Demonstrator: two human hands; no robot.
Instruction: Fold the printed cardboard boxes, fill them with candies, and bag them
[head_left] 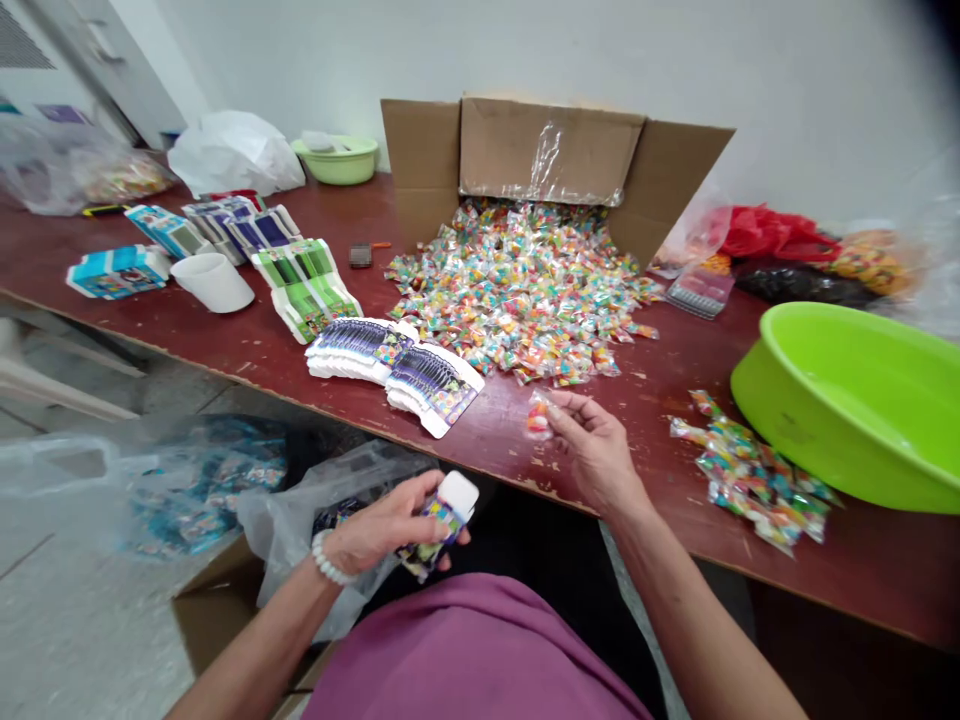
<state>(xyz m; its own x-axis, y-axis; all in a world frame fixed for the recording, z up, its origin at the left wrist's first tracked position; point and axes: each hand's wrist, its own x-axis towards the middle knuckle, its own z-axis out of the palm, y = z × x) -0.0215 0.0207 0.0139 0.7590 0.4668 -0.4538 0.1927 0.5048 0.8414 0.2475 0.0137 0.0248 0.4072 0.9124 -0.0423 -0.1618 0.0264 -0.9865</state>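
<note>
Small printed cardboard box with a white flap (454, 498) is at lower centre of the frame, clamped between the thumb and fingers of the left hand (382, 528). Right hand (600, 455) is just right of centre, at the front edge of a scuffed dark red table (652, 400), thumb and fingertips pinched together on a clear plastic packet of red and orange sweets (537, 420). Can't really tell if the box has anything in it, fingers hide a lot. Top middle there's a big heap of multicoloured clear packets (517, 290) in front of an open brown cardboard carton (551, 150), with fanned flat purple-and-white cardboard pieces (431, 378) left of centre, plus a smaller packet pile (765, 480) beside the lime-green plastic tub (810, 420) at right.
</note>
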